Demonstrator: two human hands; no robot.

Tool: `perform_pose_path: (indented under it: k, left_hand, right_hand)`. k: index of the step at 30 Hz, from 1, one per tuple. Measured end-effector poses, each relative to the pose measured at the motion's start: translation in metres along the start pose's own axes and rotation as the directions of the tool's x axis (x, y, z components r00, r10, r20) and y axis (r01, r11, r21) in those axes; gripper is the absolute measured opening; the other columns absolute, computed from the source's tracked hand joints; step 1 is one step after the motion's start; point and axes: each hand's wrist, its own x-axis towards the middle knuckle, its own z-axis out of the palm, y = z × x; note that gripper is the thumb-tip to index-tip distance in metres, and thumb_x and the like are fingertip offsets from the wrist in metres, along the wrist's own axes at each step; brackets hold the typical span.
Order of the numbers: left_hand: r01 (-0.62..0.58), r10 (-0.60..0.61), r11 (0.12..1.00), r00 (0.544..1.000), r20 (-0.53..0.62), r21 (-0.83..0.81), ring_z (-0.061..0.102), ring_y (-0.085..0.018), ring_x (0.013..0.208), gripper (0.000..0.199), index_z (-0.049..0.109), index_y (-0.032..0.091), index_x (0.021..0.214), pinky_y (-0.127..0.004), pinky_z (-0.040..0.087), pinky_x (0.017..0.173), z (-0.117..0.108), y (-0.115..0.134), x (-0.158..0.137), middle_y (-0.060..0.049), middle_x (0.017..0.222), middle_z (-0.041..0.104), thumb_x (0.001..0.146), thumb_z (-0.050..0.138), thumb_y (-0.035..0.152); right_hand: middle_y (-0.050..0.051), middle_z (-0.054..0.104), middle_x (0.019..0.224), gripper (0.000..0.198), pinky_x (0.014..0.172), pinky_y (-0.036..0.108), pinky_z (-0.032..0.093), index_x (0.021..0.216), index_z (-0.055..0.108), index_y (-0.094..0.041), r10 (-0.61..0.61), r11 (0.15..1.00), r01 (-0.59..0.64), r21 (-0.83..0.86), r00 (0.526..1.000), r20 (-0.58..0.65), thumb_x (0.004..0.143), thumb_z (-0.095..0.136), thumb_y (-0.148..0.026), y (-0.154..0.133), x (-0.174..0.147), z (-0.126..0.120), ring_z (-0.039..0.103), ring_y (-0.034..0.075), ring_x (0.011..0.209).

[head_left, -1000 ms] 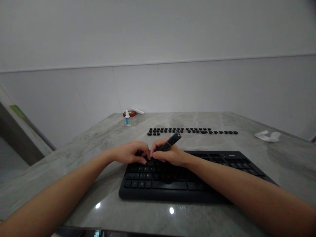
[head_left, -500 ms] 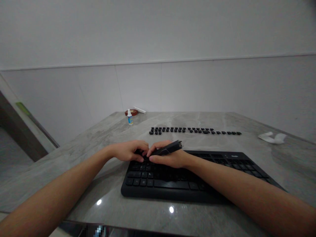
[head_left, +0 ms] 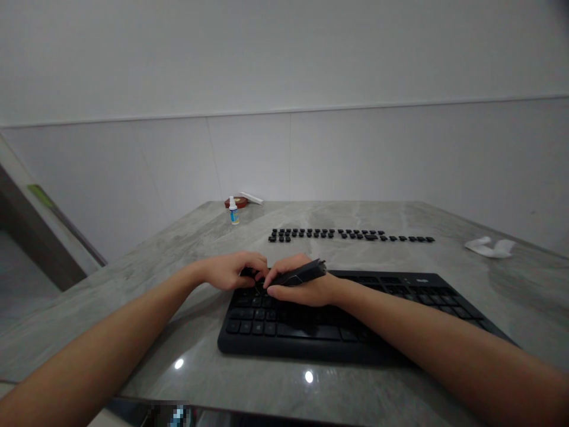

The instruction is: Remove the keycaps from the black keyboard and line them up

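A black keyboard lies on the grey marbled table, with both my hands over its upper left part. My right hand is closed round a slim black tool with a jagged rear end that points up and right. The tool's tip meets the keys near my left fingers; its exact kind cannot be made out. At the keyboard's upper left corner my left hand rests with curled fingers and thumb drawn together. Whatever is between those fingers is too small and dark to name.
Behind the keyboard, several loose black keycaps are laid out in rows. A small white-capped bottle stands at the back left, before a reddish-brown round object. Crumpled white tissue lies at the right.
My right hand has shifted slightly left and down, and the tool's rear end has dropped a little. My left hand stays almost where it was, at the keyboard's corner.
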Motion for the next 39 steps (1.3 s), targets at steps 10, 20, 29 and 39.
perform_pose_path:
  k: [10,20,29,39]
  left_hand:
    - [-0.024,0.028,0.998,0.995,-0.092,0.051,0.053,-0.015,0.077,0.013,0.067,0.017,0.092,-0.026,0.042,0.075,0.006,0.003,0.002,-0.001,0.079,0.057,0.082,0.060,0.015]
    - [-0.105,0.088,0.991,0.979,-0.183,-0.086,0.061,-0.015,0.083,0.008,0.070,0.014,0.086,-0.025,0.047,0.077,0.018,0.002,0.008,-0.006,0.089,0.067,0.086,0.064,0.019]
    - [-0.105,0.081,0.988,0.977,-0.195,-0.114,0.062,-0.015,0.081,0.008,0.070,0.014,0.084,-0.025,0.048,0.075,0.018,0.006,0.008,-0.006,0.086,0.067,0.085,0.064,0.019]
    - [-0.141,0.115,0.981,0.977,-0.181,-0.133,0.061,-0.013,0.078,0.010,0.068,0.014,0.077,-0.024,0.047,0.074,0.020,0.011,0.011,-0.005,0.081,0.066,0.084,0.063,0.015]
  right_hand:
    - [-0.001,0.056,0.056,0.014,0.049,0.017,0.036,0.068,0.066,-0.009,0.031,0.999,-0.029,0.022,0.997,-0.068,0.075,0.057,-0.017,0.002,0.000,-0.003,0.046,0.007,0.051]
    - [-0.001,0.058,0.060,0.007,0.051,0.017,0.037,0.067,0.062,-0.012,-0.050,0.998,0.050,0.027,0.999,0.018,0.072,0.057,-0.014,0.008,-0.002,-0.001,0.048,0.007,0.053]
    - [-0.004,0.052,0.055,0.006,0.047,0.016,0.032,0.063,0.060,-0.013,-0.063,0.998,0.063,0.002,0.997,0.046,0.068,0.057,-0.012,0.006,-0.003,-0.001,0.042,0.005,0.049]
    - [0.002,0.063,0.065,0.009,0.059,0.021,0.045,0.067,0.065,-0.013,-0.122,0.991,0.116,0.068,0.989,0.086,0.072,0.061,-0.019,0.010,-0.002,-0.005,0.056,0.010,0.059]
